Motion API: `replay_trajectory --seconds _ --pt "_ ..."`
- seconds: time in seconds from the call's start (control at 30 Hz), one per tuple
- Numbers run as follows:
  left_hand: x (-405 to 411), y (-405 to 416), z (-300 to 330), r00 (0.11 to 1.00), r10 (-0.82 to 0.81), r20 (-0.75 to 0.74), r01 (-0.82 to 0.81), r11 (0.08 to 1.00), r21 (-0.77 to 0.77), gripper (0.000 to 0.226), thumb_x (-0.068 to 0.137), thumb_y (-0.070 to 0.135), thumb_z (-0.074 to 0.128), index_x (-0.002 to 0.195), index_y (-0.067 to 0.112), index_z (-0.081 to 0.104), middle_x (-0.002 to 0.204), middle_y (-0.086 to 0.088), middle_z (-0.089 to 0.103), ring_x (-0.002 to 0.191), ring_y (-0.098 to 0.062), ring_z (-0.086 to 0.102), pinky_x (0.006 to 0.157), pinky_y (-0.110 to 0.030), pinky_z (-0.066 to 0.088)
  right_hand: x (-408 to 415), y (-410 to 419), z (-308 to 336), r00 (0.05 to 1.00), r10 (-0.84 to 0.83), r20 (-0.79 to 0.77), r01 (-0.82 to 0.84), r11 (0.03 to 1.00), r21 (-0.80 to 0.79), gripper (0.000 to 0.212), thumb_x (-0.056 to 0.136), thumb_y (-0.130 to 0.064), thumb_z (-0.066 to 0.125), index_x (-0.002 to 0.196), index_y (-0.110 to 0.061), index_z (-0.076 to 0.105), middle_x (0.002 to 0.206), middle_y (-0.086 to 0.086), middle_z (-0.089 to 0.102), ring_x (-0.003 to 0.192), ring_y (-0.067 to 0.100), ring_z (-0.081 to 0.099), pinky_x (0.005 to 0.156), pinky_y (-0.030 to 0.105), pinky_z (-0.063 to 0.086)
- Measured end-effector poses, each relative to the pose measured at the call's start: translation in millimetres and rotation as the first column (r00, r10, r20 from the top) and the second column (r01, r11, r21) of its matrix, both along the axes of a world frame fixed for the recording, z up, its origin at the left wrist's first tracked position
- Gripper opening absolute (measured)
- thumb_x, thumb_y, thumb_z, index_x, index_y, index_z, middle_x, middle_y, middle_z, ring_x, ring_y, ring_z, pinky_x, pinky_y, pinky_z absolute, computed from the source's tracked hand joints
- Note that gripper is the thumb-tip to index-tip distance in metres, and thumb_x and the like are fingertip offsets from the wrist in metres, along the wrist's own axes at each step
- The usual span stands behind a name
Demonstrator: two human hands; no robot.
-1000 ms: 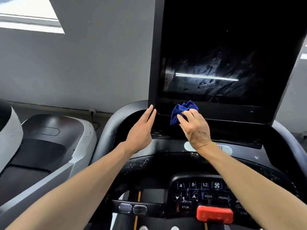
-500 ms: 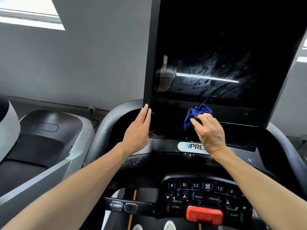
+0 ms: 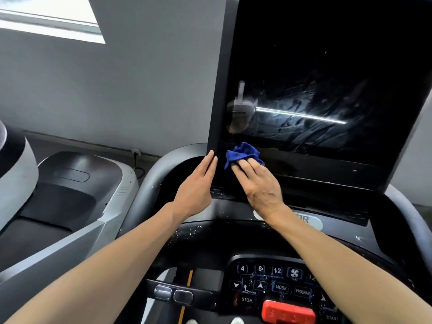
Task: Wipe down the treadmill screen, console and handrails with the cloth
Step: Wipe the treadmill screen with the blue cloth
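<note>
The console [image 3: 275, 288] buttons read 4, 8, 12, a fan icon, MODE, PROGRAM, STOP and START; a red tab [image 3: 288, 312] sits below them, its lettering too blurred to read. A pale badge [image 3: 311, 221] under the screen [image 3: 327, 85] shows only "OR" — the right wrist covers the rest.

The left hand [image 3: 195, 187] is flat, fingers straight and together, fingertips touching the screen's lower-left edge; it holds nothing. The right hand [image 3: 259, 183] presses the cloth [image 3: 242, 154] against the screen's bottom bezel just beside the left fingertips, its fingers laid nearly straight over the cloth; whether the thumb pinches it from below cannot be told.

The cloth is blue and bunched, with no clear long axis — its loose folds stick up past the fingertips. The screen stands tall and leans to the right in view; it is dark, smeared, and reflects a light strip. White specks dot the console. A grey handrail [image 3: 149, 183] curves down on the left, beside another machine [image 3: 70, 195].
</note>
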State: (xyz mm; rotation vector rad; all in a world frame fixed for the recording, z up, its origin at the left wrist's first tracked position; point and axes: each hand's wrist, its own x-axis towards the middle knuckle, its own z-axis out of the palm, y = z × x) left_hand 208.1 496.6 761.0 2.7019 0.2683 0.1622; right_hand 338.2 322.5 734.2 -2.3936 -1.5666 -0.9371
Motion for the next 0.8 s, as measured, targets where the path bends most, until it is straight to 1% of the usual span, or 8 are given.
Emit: replay_trajectory --seconds 0.1,0.17,0.27,0.4,0.5,0.63,0.73,0.8 --pt "0 4 3 1.0 0.002 0.009 -0.001 1.0 -0.029 0.091 0.08 -0.01 0.045 0.162 0.015 0.013 0.17 0.013 -0.007 0.149 -0.011 0.028 0.091 -0.016 0.039 7 -25 1 0.998 -0.052 0.02 0.052 0.999 0.009 0.033 0.1 -0.004 0.049 0.13 -0.006 0.062 0.128 0.014 0.061 0.114 0.034 0.056 0.096 0.04 0.046" --pt "1 5 2 1.0 0.004 0.021 -0.003 0.999 -0.036 0.09 0.081 -0.01 0.044 0.162 0.015 0.015 0.169 0.013 -0.006 0.147 -0.013 0.031 0.088 -0.017 0.038 8 -14 4 0.998 -0.057 0.028 0.057 0.998 0.009 0.033 0.098 -0.004 0.051 0.128 -0.005 0.063 0.125 0.015 0.062 0.113 0.034 0.055 0.091 0.04 0.048" --pt "3 1 -1 0.999 0.023 0.035 -0.022 0.999 -0.043 0.089 0.081 -0.009 0.046 0.162 0.015 0.017 0.17 0.01 -0.002 0.149 -0.014 0.028 0.098 -0.024 0.044 -3 28 8 1.0 -0.026 0.015 0.026 1.0 0.012 0.031 0.097 -0.009 0.057 0.128 -0.007 0.063 0.123 0.013 0.061 0.112 0.032 0.056 0.088 0.038 0.047" --pt "7 1 -4 0.997 0.036 0.075 -0.035 0.999 -0.012 0.085 0.08 -0.011 0.047 0.159 0.007 0.024 0.17 -0.002 0.012 0.153 -0.019 0.02 0.121 -0.031 0.029 -2 28 8 0.999 -0.033 0.01 0.033 0.999 0.004 0.035 0.096 -0.015 0.061 0.131 -0.009 0.061 0.125 0.011 0.06 0.113 0.03 0.056 0.088 0.036 0.046" --pt "9 5 -4 0.995 0.054 0.084 -0.053 0.999 -0.015 0.084 0.08 -0.012 0.046 0.159 0.006 0.026 0.168 -0.003 0.017 0.153 -0.02 0.022 0.121 -0.027 0.025 1 3 2 0.991 -0.13 0.013 0.13 0.991 -0.005 0.04 0.096 -0.022 0.061 0.135 -0.01 0.058 0.129 0.012 0.057 0.117 0.03 0.054 0.093 0.038 0.044" --pt "11 2 -1 0.992 0.091 0.086 -0.083 0.993 -0.084 0.088 0.078 -0.014 0.045 0.16 0.009 0.023 0.168 0.0 0.018 0.151 -0.019 0.026 0.119 -0.032 0.033 4 41 14 0.988 -0.15 -0.022 0.15 0.989 -0.008 0.047 0.1 -0.032 0.055 0.141 -0.011 0.052 0.132 0.013 0.053 0.119 0.03 0.051 0.098 0.038 0.044" --pt "15 4 5 0.988 0.13 0.088 -0.117 0.983 -0.141 0.088 0.077 -0.013 0.045 0.16 0.011 0.023 0.167 0.003 0.017 0.145 -0.021 0.036 0.11 -0.034 0.043 12 61 29 0.978 -0.195 -0.068 0.199 0.978 0.068 0.045 0.1 -0.033 0.052 0.14 -0.012 0.054 0.131 0.012 0.053 0.118 0.028 0.05 0.096 0.038 0.045" --pt "17 9 7 0.989 0.113 0.1 -0.099 0.986 -0.133 0.087 0.078 -0.014 0.043 0.159 0.009 0.025 0.167 0.001 0.018 0.145 -0.022 0.036 0.112 -0.035 0.041 8 49 22 0.968 -0.236 -0.081 0.246 0.96 0.134 0.041 0.1 -0.029 0.054 0.137 -0.011 0.057 0.13 0.013 0.056 0.118 0.029 0.051 0.096 0.039 0.046"
